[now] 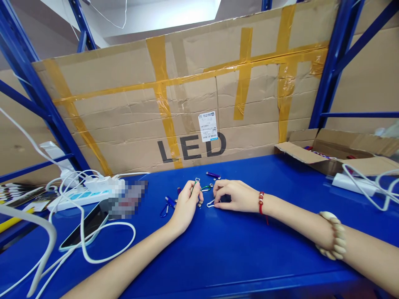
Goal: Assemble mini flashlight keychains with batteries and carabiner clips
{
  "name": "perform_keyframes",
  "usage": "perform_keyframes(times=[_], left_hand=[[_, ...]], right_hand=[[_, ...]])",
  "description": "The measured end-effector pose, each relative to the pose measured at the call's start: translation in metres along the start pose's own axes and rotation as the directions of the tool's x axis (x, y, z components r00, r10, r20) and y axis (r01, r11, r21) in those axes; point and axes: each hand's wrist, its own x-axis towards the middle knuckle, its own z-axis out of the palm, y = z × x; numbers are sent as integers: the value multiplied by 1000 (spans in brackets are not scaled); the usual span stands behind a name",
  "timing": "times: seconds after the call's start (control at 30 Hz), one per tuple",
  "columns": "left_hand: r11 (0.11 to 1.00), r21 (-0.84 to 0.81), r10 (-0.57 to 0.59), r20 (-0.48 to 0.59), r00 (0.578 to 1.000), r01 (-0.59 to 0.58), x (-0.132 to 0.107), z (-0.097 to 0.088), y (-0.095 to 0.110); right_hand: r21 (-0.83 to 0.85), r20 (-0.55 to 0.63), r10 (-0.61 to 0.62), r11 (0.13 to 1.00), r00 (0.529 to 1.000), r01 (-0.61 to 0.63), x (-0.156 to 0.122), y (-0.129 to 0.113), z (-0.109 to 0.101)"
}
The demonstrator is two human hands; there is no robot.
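Note:
Closed fingers of my left hand (186, 206) hold a small green item, mostly hidden, with a metal loop (197, 180) sticking up past the fingertips. To its right, my right hand (233, 196) pinches a silver carabiner (210, 204) low over the blue table. A green carabiner (205, 189) lies between the two hands. Behind them rests a small purple cylinder (213, 175), like a mini flashlight. Left of my left hand are a blue cylinder (170, 202) and a blue carabiner (163, 211). Several tiny metal pieces lie around the fingers.
On the left, a white power strip (84, 198), a phone (89, 226) and looping white cables crowd the blue table (224, 257). An open cardboard box (330, 155) stands back right, near a white adapter (353, 184). A taped cardboard sheet (134, 120) walls the back.

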Motion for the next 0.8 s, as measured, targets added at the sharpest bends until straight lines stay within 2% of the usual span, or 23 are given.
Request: perform_keyframes(times=[0.13, 0.3, 0.4, 0.63, 0.8], left_hand=[[997, 77, -14, -59, 998, 18, -1, 1, -1], [980, 193, 42, -16, 999, -38, -2, 3, -3], [983, 179, 40, 1, 999, -40, -3, 4, -2], [984, 176, 26, -4, 1000, -24, -2, 3, -1], [983, 184, 28, -26, 999, -23, -1, 3, -2]], right_hand=[[-50, -56, 22, 998, 998, -25, 1, -2, 0], [-53, -10, 54, 997, 998, -55, 4, -2, 11], [-68, 15, 93, 993, 996, -92, 6, 1, 17], [-150, -102, 143, 976, 984, -158, 9, 2, 10], [-112, -112, 239, 961, 964, -252, 10, -1, 8]])
